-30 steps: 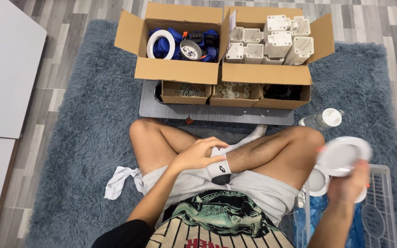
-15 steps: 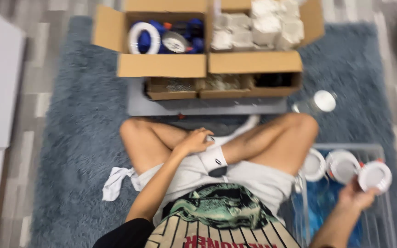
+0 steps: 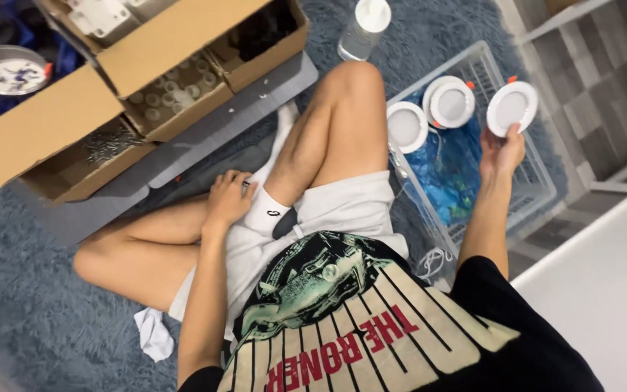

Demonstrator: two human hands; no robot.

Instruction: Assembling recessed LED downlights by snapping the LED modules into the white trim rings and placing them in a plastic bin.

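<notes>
The right hand (image 3: pixel 501 151), fingers closed around a white round lamp (image 3: pixel 511 107), has swung to the wire basket (image 3: pixel 538 181) at two o'clock, while the left hand (image 3: pixel 228 197) rests loosely curled, empty, on the ankle.

Grey wood-pattern floor (image 3: pixel 604 80), covered mostly by a shaggy blue-grey rug (image 3: pixel 30 319). On the rug: a flat grey board (image 3: pixel 205 149) bearing open cardboard boxes (image 3: pixel 161 51); a clear plastic bottle (image 3: pixel 363 30) with white cap, standing just beyond the knee; a clear wire-sided crate (image 3: pixel 524 170) to the right, near the rug's edge; a crumpled white cloth (image 3: pixel 152 335) beside the thigh. White panel (image 3: pixel 611 290) lying at lower right, on the bare floor.
</notes>
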